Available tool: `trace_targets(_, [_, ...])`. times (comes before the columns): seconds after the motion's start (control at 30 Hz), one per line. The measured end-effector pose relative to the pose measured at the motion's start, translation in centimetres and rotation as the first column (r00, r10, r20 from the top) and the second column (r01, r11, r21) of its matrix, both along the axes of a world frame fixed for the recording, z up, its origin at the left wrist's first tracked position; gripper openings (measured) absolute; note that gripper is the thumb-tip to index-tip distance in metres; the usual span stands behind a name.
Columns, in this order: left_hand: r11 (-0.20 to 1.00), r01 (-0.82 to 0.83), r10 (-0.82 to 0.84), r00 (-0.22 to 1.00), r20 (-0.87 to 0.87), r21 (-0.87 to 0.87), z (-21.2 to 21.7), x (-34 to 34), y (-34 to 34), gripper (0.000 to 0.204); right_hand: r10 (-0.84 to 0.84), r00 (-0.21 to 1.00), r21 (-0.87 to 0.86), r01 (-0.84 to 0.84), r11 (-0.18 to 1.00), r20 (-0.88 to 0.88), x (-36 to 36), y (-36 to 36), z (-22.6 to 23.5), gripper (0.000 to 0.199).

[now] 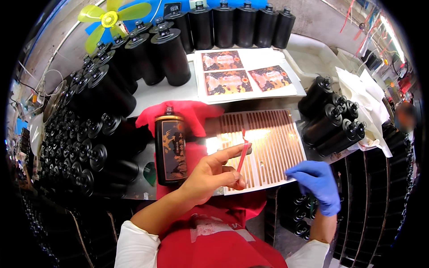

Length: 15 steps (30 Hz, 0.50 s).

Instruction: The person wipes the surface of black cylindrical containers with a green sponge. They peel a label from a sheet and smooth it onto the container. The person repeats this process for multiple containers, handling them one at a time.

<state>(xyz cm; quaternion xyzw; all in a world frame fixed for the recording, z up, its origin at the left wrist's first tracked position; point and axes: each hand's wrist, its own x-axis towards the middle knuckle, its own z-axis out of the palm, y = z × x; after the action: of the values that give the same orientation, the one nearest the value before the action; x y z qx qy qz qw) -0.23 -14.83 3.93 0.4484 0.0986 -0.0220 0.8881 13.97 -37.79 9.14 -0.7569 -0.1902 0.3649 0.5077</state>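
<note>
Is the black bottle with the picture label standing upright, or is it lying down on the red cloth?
Lying down. The labelled bottle rests on its side on the red cloth, label facing up, its capped neck pointing away from the person.

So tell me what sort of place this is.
Probably a bottle-labelling bench in a small factory. Rows of plain black bottles crowd the table, one labelled bottle lies on a red cloth, and the left hand peels a strip from a sticker sheet.

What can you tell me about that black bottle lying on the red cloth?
The black bottle lies on its side on a red cloth, its small dark neck pointing away from the person. It looks glossy, like plastic. A dark label with gold and orange artwork and a gold border faces up. The left hand hovers close by, without clearly touching it.
</note>
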Motion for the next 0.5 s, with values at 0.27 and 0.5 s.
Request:
trace_targets(0.27, [0.243, -0.250, 0.041, 0.968, 0.247, 0.937, -0.9, -2.6, -0.8, 0.067, -0.063, 0.996, 0.172, 0.051, 0.984, 0.065, -4.3, 8.3, -4.9, 0.037])
trace_targets(0.5, [0.288, -0.195, 0.010, 0.980, 0.201, 0.937, -2.7, -3.3, -0.5, 0.087, -0.150, 0.974, 0.334, 0.087, 0.939, 0.168, -8.1, 12.2, -5.6, 0.042])
